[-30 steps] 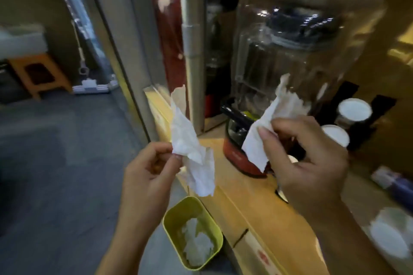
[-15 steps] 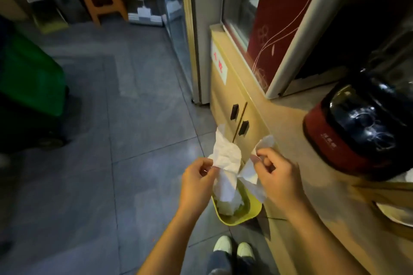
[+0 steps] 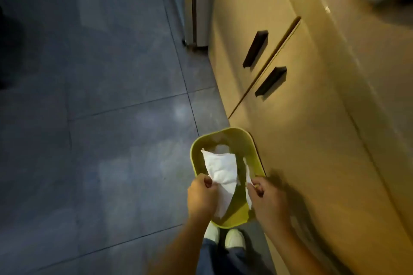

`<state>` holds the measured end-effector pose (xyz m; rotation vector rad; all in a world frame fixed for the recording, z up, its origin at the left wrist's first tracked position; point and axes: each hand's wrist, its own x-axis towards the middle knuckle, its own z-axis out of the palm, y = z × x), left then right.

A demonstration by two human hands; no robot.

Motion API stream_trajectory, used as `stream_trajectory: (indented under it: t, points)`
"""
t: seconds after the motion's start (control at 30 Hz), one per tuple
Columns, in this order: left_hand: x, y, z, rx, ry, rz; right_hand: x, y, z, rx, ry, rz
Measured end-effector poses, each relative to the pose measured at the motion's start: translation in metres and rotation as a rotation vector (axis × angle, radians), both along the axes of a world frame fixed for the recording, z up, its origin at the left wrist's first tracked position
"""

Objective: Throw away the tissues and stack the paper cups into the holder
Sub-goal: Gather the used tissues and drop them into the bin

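Both hands hang over a yellow-green bin that stands on the grey tiled floor, its right rim touching or just beside the foot of a tan cabinet. The left hand pinches a large white tissue between thumb and fingers; the sheet fans out above the bin's opening, and its lower tail droops past the hand toward the near rim. The right hand pinches a narrower tissue strip, seen nearly edge-on, so its full shape is hard to make out. Only the thumb side of each grip shows; the fingers curl under and are hidden by the backs of the hands.

Inside the bin, at its far end, something pale lies at the bottom, probably more crumpled paper, though the large tissue covers most of it and the dim light blurs the rest. The near rim of the bin is partly hidden behind the hands.

Below the bin, two light shoes and blue trouser legs show between the forearms, which are cut off by the lower edge of the frame. Two dark handles sit on the cabinet doors. A white label at the cabinet's upper edge is cropped and unreadable. No cups or holder are in view.
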<state>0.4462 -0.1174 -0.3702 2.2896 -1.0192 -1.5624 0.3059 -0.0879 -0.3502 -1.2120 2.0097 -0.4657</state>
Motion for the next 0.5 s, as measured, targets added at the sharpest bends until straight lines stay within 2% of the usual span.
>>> stream_trajectory:
  t: [0.13,0.27,0.4,0.5]
  points:
    - [-0.01,0.015,-0.059,0.107,0.059,0.0,-0.01,0.01,-0.065,0.158,0.062,0.095]
    - [-0.007,0.028,-0.079,0.256,0.154,-0.069,-0.019,0.02,-0.103,0.455,0.036,0.135]
    - [0.009,0.04,-0.067,0.288,0.035,-0.25,-0.02,0.029,-0.105,0.547,0.125,0.24]
    - [0.021,0.037,-0.046,0.328,-0.061,-0.368,-0.014,0.02,-0.083,0.596,0.124,0.311]
